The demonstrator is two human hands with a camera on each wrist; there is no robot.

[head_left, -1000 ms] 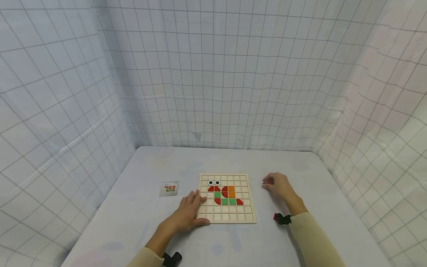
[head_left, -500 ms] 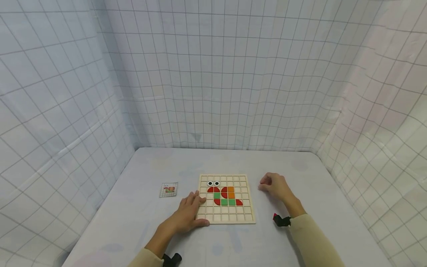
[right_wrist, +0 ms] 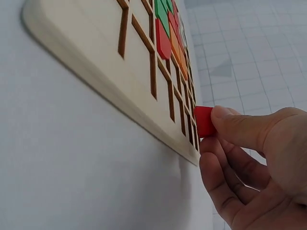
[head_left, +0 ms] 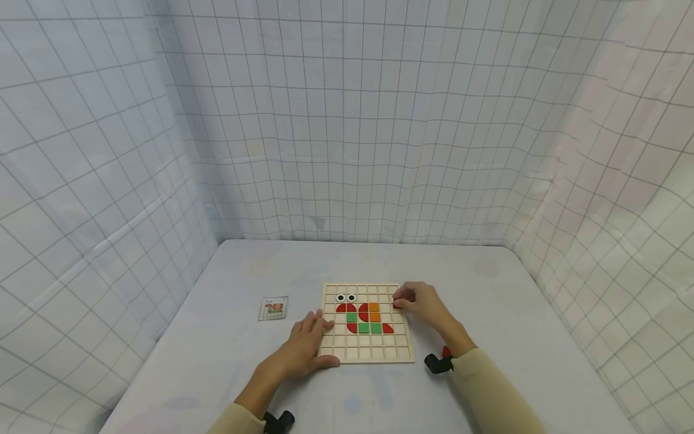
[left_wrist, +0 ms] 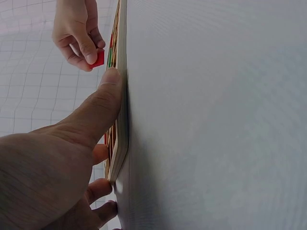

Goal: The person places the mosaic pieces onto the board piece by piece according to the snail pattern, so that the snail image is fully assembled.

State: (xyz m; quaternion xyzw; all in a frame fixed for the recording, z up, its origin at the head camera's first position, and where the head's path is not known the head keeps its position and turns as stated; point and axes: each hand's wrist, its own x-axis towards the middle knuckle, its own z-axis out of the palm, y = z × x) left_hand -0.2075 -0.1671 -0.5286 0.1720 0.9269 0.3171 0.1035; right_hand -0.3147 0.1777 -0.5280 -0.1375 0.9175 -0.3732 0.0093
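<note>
A wooden grid board [head_left: 365,353] lies on the table, with red rounded tiles [head_left: 387,328], green square tiles [head_left: 364,328], orange tiles [head_left: 375,317] and two eye tiles [head_left: 340,298] in its cells. Along its left side rests my left hand [head_left: 305,348], fingers spread, thumb against the near edge. My right hand [head_left: 425,304] pinches a red tile [right_wrist: 204,121] between thumb and fingers over the board's right edge, near the upper rows. The left wrist view also shows that red tile [left_wrist: 98,59]; its full outline is partly covered by the fingers.
Left of the board lies a small picture card [head_left: 273,308] with a coloured pattern on a grid. A red piece [head_left: 447,351] is on the table beside my right wrist, partly hidden by the wrist camera [head_left: 438,363]. Grid-patterned curtains [head_left: 347,150] enclose the table.
My right hand has moved left from the table beside the board to the board's right edge, carrying the red tile. My left hand has stayed in place.
</note>
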